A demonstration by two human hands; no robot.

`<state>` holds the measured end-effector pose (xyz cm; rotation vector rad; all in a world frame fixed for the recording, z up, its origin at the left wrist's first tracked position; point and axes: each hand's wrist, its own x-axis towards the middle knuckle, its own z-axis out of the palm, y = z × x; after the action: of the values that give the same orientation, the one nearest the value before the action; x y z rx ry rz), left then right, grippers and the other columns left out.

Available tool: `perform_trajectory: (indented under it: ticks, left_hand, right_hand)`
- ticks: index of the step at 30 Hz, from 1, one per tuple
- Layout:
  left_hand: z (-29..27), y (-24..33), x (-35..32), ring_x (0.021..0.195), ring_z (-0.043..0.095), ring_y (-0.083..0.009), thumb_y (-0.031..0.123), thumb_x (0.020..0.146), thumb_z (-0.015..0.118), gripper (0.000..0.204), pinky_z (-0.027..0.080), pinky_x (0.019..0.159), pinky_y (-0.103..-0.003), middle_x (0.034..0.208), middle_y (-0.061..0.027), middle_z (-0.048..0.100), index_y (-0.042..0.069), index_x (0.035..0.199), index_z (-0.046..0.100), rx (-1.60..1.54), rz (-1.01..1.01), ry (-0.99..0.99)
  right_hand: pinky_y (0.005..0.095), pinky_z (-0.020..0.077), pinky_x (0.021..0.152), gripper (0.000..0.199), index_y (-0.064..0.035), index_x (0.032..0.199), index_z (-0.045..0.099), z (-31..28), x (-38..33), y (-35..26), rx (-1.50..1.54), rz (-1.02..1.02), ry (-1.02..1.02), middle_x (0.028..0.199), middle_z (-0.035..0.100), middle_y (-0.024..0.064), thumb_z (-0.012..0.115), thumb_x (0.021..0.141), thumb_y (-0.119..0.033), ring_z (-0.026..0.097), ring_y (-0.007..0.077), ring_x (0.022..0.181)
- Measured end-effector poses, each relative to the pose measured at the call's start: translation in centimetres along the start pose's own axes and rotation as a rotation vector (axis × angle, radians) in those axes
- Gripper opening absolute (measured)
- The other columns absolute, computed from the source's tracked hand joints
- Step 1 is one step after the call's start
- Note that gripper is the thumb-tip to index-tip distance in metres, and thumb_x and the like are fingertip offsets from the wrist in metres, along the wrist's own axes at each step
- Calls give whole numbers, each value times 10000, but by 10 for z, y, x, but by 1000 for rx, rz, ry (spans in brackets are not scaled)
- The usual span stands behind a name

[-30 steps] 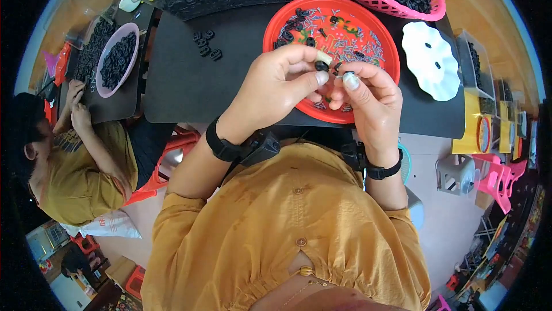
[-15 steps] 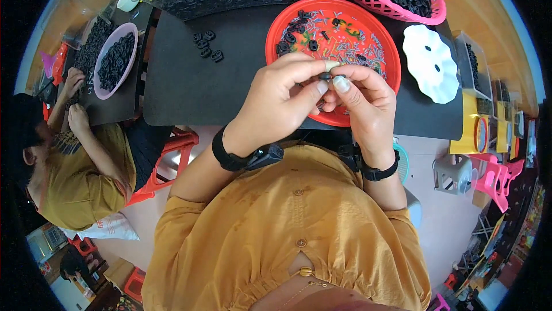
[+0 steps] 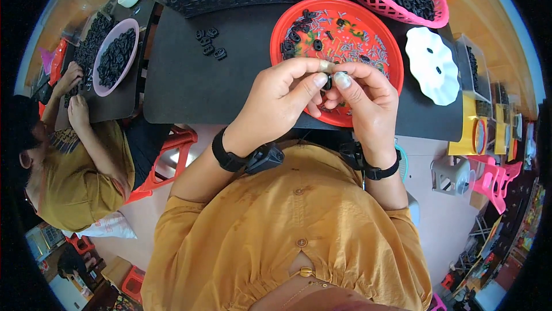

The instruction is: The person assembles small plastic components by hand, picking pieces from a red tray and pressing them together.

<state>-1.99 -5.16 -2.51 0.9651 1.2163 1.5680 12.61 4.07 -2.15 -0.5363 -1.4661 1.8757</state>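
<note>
The left hand point(image 3: 280, 90) pinches a small black piece point(image 3: 328, 83) over the red tray point(image 3: 276, 37); the right hand's point(image 3: 374, 95) grip beside it is unclear. Probably light and stiff, the piece suits fingertips on its edges.

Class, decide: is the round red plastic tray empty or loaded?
Loaded, though not full: short, thin greyish pieces and small black pieces lie scattered inside the tray, with red showing between.

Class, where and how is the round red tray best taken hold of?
The round red tray is probably best gripped by its rim, coming from left and right together: it is wide, and loose black pieces lie in it, so level support matters. The pink basket sits close at its far right.
</note>
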Motion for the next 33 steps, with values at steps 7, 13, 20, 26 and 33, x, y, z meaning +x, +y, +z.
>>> perform_trajectory:
  ticks: [7,13,20,26,33]
  left_hand:
    - [-1,6,-2,766,628,-112,54,952,547,179,544,659,-251,946,-69,645,-13,1116,567,2,-43,-48]
    - [2,0,-5,783,639,-133,16,930,566,181,561,703,-272,976,-80,647,-7,1110,568,-28,31,11]
    - [4,-2,-7,824,670,-163,-9,910,588,165,566,705,-272,1035,-114,663,-12,1075,590,-29,34,77]
    - [8,-5,-8,836,670,-128,-24,865,645,152,557,733,-250,945,-101,693,-29,1017,632,-18,83,143]
    - [9,-11,-8,841,659,-97,-28,835,679,163,538,737,-241,922,-70,702,-11,995,648,47,125,168]
  right_hand:
    - [225,535,638,185,11,1080,642,-3,3,-10,16,35,41,870,666,53,621,913,-66,628,98,721]
    - [225,536,633,185,16,1075,651,-9,3,-15,-46,45,0,844,651,44,624,908,-60,606,86,693]
    - [187,478,574,186,19,1075,656,-5,3,-16,-143,41,-2,761,631,9,628,902,-44,572,63,629]
    - [173,445,550,182,4,1072,670,-8,3,-14,-179,47,-5,753,638,0,630,901,-43,555,43,608]
    - [172,431,524,174,-5,1052,690,-10,4,-16,-239,42,-10,752,646,0,648,892,-57,548,34,593]
